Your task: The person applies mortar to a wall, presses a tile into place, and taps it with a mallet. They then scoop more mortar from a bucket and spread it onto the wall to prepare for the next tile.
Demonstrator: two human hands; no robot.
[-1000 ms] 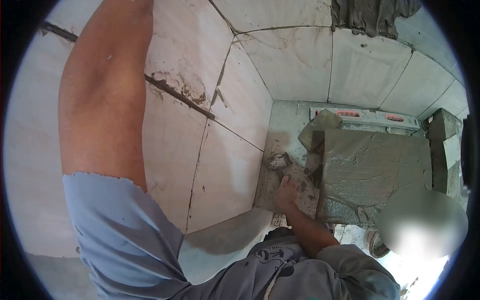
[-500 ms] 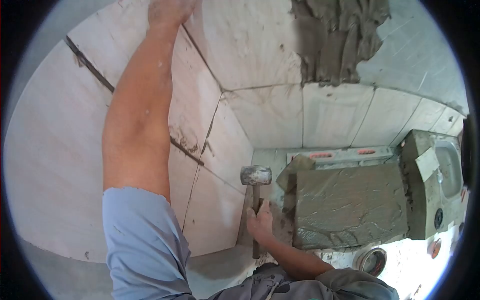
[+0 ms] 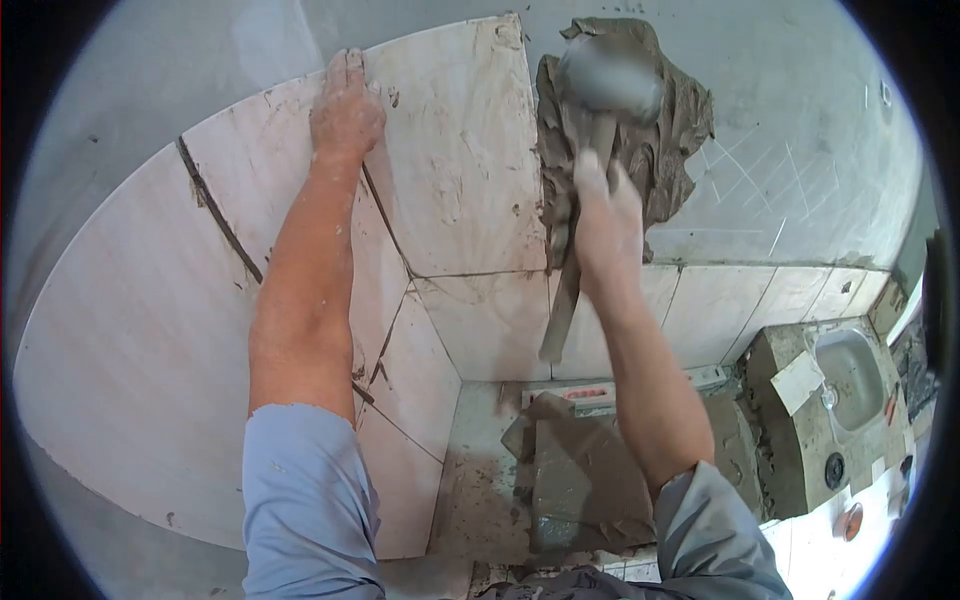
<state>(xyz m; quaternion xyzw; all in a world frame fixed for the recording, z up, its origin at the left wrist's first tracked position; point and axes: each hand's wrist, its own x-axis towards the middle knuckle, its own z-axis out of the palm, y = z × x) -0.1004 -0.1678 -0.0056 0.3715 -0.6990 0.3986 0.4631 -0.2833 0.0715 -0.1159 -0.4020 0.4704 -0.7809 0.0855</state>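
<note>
My left hand (image 3: 347, 112) rests at the top edge of the pale wall tiles (image 3: 450, 140), close to the inner corner, its fingers stretched upward along the tile. In my right hand (image 3: 608, 225) is the handle of a mallet (image 3: 612, 78), whose head is blurred by motion. The mallet is raised in front of a patch of grey mortar (image 3: 680, 140) on the bare wall, just right of the upper tile. The lower end of its handle points down toward the lower row of tiles.
Below lies a mortar-covered slab (image 3: 570, 470) with a level (image 3: 585, 394) behind it. A sink (image 3: 850, 375) stands at the right, with a tile offcut (image 3: 797, 382) on its near edge. Scored lines mark the grey wall (image 3: 800, 190).
My right hand has lifted the mallet from beside the slab up to the mortar patch. The view has tilted upward, bringing my whole left hand and the tiles' top edge into sight.
</note>
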